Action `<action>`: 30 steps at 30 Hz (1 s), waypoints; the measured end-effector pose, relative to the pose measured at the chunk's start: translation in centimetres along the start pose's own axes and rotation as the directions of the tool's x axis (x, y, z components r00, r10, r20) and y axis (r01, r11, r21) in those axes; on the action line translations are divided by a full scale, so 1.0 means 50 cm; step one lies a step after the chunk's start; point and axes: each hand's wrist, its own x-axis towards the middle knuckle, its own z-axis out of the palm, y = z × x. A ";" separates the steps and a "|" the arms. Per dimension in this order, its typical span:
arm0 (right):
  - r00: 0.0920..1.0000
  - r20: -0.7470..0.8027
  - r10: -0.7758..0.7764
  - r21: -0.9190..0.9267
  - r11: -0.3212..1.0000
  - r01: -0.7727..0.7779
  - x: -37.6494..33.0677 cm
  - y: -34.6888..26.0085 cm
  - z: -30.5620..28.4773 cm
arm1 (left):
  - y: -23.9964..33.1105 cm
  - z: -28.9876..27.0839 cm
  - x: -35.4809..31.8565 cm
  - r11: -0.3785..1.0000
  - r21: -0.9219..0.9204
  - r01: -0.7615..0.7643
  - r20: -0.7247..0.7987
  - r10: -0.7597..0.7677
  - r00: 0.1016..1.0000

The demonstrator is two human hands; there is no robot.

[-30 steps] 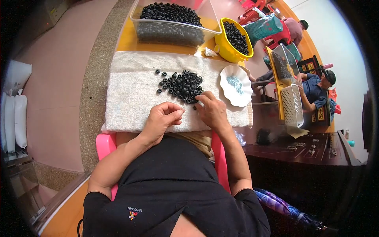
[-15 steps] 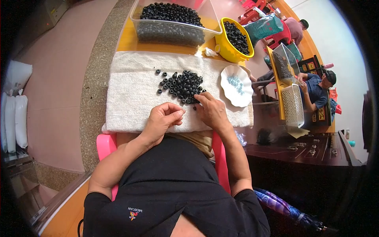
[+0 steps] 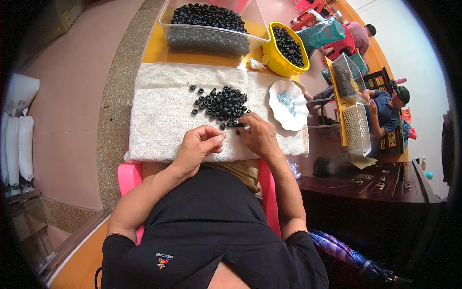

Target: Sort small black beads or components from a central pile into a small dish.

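A loose pile of small black ring-like pieces (image 3: 224, 103), each with a hole, lies on a white towel (image 3: 159, 111). My right hand (image 3: 260, 136) is at the pile's near right edge, its fingers bent down around one of the black pieces. Nearer to me, my left hand (image 3: 198, 145) hovers over the towel with thumb and forefinger pinched together; whatever is between those tips is too small to make out. A white scalloped dish (image 3: 301, 120) holding tiny pale blue bits sits to the right of the pile.
Behind the towel stand a clear plastic bin (image 3: 207, 41) and a yellow basket (image 3: 269, 60), both holding black pieces. A crumpled white tissue (image 3: 256, 64) lies beside them. To the right, a person (image 3: 385, 108) works at another table with a white perforated basket (image 3: 357, 130).
My right fingers have shifted slightly at the pile's edge, closing around a black piece. My left hand stays in place. The other person's hands have moved a little.
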 end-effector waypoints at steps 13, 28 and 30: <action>0.969 -0.240 -0.067 0.217 0.969 0.120 -0.009 0.002 -0.002 | 0.001 0.001 -0.001 1.000 0.005 -0.002 0.013 0.002 1.000; 0.975 -0.159 -0.154 0.574 0.789 0.218 -0.050 -0.090 0.003 | 0.010 0.004 -0.008 0.973 -0.201 0.114 0.247 -0.062 0.967; 0.974 -0.160 -0.163 0.576 0.786 0.226 -0.051 -0.089 0.003 | 0.012 0.008 -0.010 0.960 -0.240 0.145 0.278 -0.075 0.958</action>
